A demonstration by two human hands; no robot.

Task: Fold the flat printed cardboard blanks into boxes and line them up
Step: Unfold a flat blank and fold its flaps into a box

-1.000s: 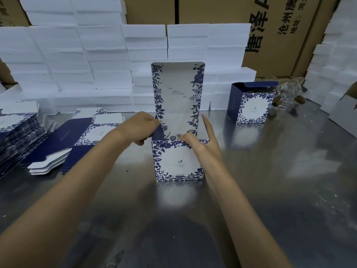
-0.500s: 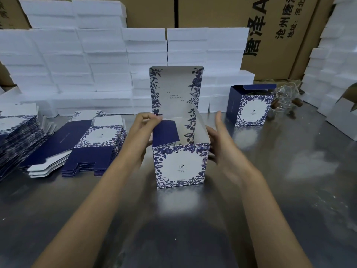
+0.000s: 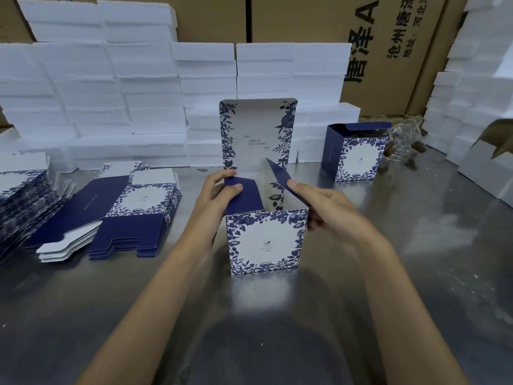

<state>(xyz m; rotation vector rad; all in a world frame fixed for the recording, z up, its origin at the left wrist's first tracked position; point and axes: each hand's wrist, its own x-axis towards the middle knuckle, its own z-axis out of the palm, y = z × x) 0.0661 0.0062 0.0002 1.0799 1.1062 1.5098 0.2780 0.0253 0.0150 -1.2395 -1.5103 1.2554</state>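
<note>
A blue-and-white floral printed box [image 3: 265, 241] stands upright at the middle of the steel table, its tall lid flap [image 3: 258, 129] raised at the back. My left hand [image 3: 219, 190] pinches the navy left side flap, which is bent inward over the opening. My right hand [image 3: 322, 204] pinches the navy right side flap, which sticks up at a slant. A finished box [image 3: 358, 155] with its top open stands at the back right. Stacks of flat blanks [image 3: 133, 209] lie to the left.
More flat blanks [image 3: 19, 195] are piled at the far left edge. White foam blocks [image 3: 111, 93] are stacked along the back and at the right [image 3: 477, 101]. Brown cartons [image 3: 388, 37] stand behind them. Clear glassware [image 3: 402, 137] lies beside the finished box.
My right hand moved from the box's right wall up to its right side flap and took hold of it. My left hand has pushed the left flap further inward.
</note>
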